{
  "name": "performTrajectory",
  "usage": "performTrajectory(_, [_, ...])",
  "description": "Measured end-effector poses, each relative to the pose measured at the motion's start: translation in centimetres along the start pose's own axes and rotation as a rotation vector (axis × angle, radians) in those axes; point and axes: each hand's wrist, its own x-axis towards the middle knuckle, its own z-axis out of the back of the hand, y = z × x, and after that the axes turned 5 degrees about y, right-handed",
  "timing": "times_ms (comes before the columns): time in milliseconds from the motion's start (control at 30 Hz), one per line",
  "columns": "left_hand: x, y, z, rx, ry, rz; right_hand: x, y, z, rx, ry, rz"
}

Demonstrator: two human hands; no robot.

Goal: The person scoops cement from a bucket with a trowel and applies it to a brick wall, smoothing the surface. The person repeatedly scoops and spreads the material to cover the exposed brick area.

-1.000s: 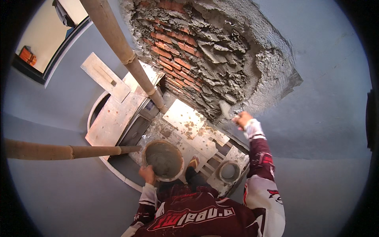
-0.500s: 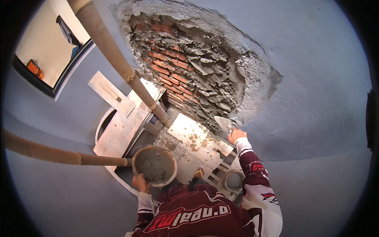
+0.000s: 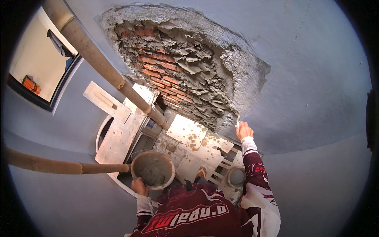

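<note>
My left hand [image 3: 139, 187] grips the near left rim of a round bucket [image 3: 145, 158]. Grey wet mortar [image 3: 156, 173] lies inside it. At the lower right edge of a rough wall patch, my right hand [image 3: 244, 131] is closed around a trowel [image 3: 238, 121]. Its blade shows nearly edge-on against the wall, and the handle is mostly hidden in my fist. Red bricks [image 3: 158, 71] are exposed at the left of the patch. Ragged mortar [image 3: 205, 73] covers its right part, with a band of rougher grey render [image 3: 246, 75] around it.
Two bamboo poles [image 3: 98, 65] cross the left side. A long wooden float [image 3: 106, 100] lies on a board-topped surface [image 3: 118, 142]. Splattered boards [image 3: 187, 132] and a slatted pallet [image 3: 221, 170] cover the floor. A smaller bucket [image 3: 237, 176] stands by my right arm. Upper left is a window opening [image 3: 43, 59].
My right hand has moved slightly right and up along the wall, turning the trowel from blade-face visible to nearly edge-on. The whole view has shifted slightly. My left hand still holds the bucket.
</note>
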Motion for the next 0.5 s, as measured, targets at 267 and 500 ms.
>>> performTrajectory(267, [0.7,1.0,1.2,-0.097,0.012,-0.023,-5.7,-2.8,-1.1,0.077,-0.166,-0.138])
performTrajectory(500, [0.7,1.2,0.9,-0.165,-0.001,0.005,-4.4,4.3,-2.8,0.047,-0.104,0.055])
